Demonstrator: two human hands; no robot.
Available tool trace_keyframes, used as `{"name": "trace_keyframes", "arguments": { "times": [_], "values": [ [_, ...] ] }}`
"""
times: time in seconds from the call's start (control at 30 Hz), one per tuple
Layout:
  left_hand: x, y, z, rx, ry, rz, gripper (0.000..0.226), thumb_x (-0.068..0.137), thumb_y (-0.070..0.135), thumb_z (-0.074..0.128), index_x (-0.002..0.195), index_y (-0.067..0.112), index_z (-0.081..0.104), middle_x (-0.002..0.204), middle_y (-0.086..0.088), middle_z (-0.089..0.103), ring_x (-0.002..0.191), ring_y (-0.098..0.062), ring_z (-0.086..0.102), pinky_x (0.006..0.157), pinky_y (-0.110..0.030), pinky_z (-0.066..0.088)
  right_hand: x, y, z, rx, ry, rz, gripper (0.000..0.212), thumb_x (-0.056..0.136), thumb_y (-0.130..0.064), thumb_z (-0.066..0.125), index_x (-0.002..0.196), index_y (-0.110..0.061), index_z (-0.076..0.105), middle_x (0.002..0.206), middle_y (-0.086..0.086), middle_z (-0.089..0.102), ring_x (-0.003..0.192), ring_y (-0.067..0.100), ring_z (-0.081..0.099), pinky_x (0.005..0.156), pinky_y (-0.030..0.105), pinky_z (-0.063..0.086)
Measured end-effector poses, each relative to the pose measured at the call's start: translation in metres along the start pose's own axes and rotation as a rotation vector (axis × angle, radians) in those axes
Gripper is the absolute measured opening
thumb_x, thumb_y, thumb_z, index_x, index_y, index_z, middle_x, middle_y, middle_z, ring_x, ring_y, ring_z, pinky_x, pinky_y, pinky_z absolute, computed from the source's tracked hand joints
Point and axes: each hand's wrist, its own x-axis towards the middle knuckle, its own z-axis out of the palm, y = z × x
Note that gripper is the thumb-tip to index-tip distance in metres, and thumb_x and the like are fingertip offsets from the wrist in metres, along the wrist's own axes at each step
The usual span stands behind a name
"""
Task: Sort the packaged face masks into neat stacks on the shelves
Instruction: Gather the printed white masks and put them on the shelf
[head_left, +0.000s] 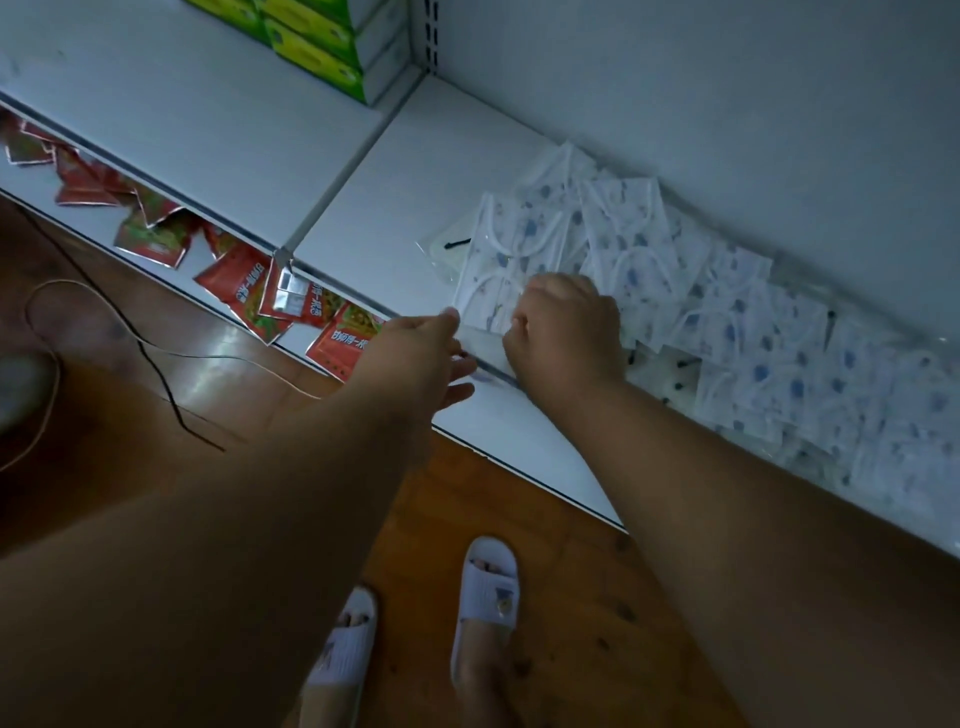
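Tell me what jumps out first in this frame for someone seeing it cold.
Both hands reach to the front edge of the white shelf: the right hand curls onto a packaged face mask, the left hand pinches the packet's near corner. A loose spread of blue-print masks runs rightward along the shelf. Red sachets lie scattered on the lower shelf at left.
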Motion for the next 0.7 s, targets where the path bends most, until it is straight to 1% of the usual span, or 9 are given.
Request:
{"name": "trace_keyframes", "arguments": {
  "times": [0.1, 0.17, 0.27, 0.33, 0.4, 0.47, 0.57, 0.63, 0.7],
  "values": [
    [0.008, 0.005, 0.002, 0.043, 0.026, -0.046, 0.016, 0.099, 0.027, 0.059, 0.097, 0.011, 0.061, 0.102, -0.009, 0.069, 0.092, -0.021, 0.071, 0.081, -0.039, 0.061, -0.019, 0.007, 0.009, 0.024, -0.087, -0.124, 0.04, 0.092, -0.038, 0.06, 0.127, -0.021, 0.057, 0.131, -0.002, 0.056, 0.124, 0.021, 0.047, 0.102, 0.037, 0.033],
    [0.012, 0.004, 0.004, 0.096, 0.029, -0.006, 0.014, 0.098, 0.024, 0.059, 0.098, 0.01, 0.064, 0.101, -0.008, 0.069, 0.09, -0.02, 0.07, 0.078, -0.038, 0.061, -0.022, 0.012, 0.014, -0.019, -0.116, -0.134, 0.049, 0.09, -0.039, 0.063, 0.135, -0.022, 0.053, 0.133, 0.0, 0.053, 0.124, 0.023, 0.045, 0.102, 0.038, 0.032],
    [0.01, 0.002, 0.005, 0.118, 0.035, -0.001, 0.013, 0.098, 0.019, 0.06, 0.086, 0.014, 0.062, 0.1, -0.011, 0.07, 0.091, -0.021, 0.072, 0.081, -0.039, 0.062, -0.019, 0.011, 0.016, -0.036, -0.047, -0.144, 0.023, 0.093, -0.029, 0.059, 0.113, -0.02, 0.065, 0.114, 0.003, 0.058, 0.111, 0.026, 0.049, 0.093, 0.038, 0.035],
    [0.009, 0.001, 0.004, 0.087, 0.025, 0.002, 0.01, 0.097, 0.021, 0.062, 0.097, 0.012, 0.064, 0.1, -0.011, 0.07, 0.089, -0.021, 0.072, 0.08, -0.038, 0.062, -0.019, 0.011, 0.018, -0.034, -0.015, -0.14, 0.013, 0.094, -0.023, 0.055, 0.098, -0.018, 0.066, 0.104, 0.003, 0.059, 0.103, 0.026, 0.051, 0.088, 0.038, 0.035],
    [0.009, 0.001, 0.0, 0.085, 0.038, -0.001, 0.026, 0.095, 0.027, 0.065, 0.115, 0.01, 0.063, 0.101, -0.01, 0.069, 0.091, -0.02, 0.07, 0.079, -0.036, 0.061, -0.02, 0.014, 0.017, 0.08, 0.028, -0.091, 0.011, 0.093, -0.021, 0.054, 0.091, -0.015, 0.063, 0.098, 0.003, 0.058, 0.096, 0.026, 0.053, 0.084, 0.038, 0.037],
    [0.008, 0.004, -0.004, 0.019, 0.019, -0.032, 0.029, 0.093, 0.035, 0.066, 0.106, 0.009, 0.062, 0.102, -0.011, 0.068, 0.093, -0.022, 0.069, 0.081, -0.036, 0.06, -0.022, 0.013, 0.013, 0.278, 0.067, -0.059, 0.009, 0.091, -0.018, 0.054, 0.087, -0.012, 0.061, 0.094, 0.004, 0.058, 0.091, 0.025, 0.053, 0.081, 0.039, 0.044],
    [0.004, 0.011, -0.007, -0.148, -0.094, -0.104, 0.031, 0.092, 0.032, 0.068, 0.106, 0.004, 0.063, 0.109, -0.013, 0.072, 0.089, -0.026, 0.072, 0.076, -0.037, 0.061, -0.028, 0.001, 0.006, 0.466, 0.013, -0.253, 0.021, 0.085, -0.02, 0.047, 0.08, -0.006, 0.061, 0.088, 0.009, 0.058, 0.084, 0.025, 0.053, 0.074, 0.039, 0.046],
    [0.004, 0.013, -0.007, 0.033, -0.042, -0.081, 0.026, 0.095, 0.021, 0.065, 0.114, 0.004, 0.061, 0.113, -0.011, 0.068, 0.089, -0.026, 0.07, 0.065, -0.034, 0.061, -0.027, -0.004, 0.003, 0.486, 0.007, -0.287, 0.026, 0.085, -0.02, 0.042, 0.08, -0.003, 0.061, 0.09, 0.011, 0.058, 0.085, 0.025, 0.053, 0.074, 0.039, 0.046],
    [0.005, 0.011, -0.008, 0.13, 0.031, -0.056, 0.024, 0.096, 0.016, 0.064, 0.118, 0.009, 0.059, 0.106, -0.006, 0.063, 0.095, -0.03, 0.067, 0.066, -0.036, 0.061, -0.01, 0.0, 0.001, 0.443, 0.056, -0.155, 0.022, 0.088, -0.016, 0.044, 0.091, -0.003, 0.063, 0.103, 0.012, 0.058, 0.095, 0.025, 0.054, 0.083, 0.04, 0.049]
  ]
}}
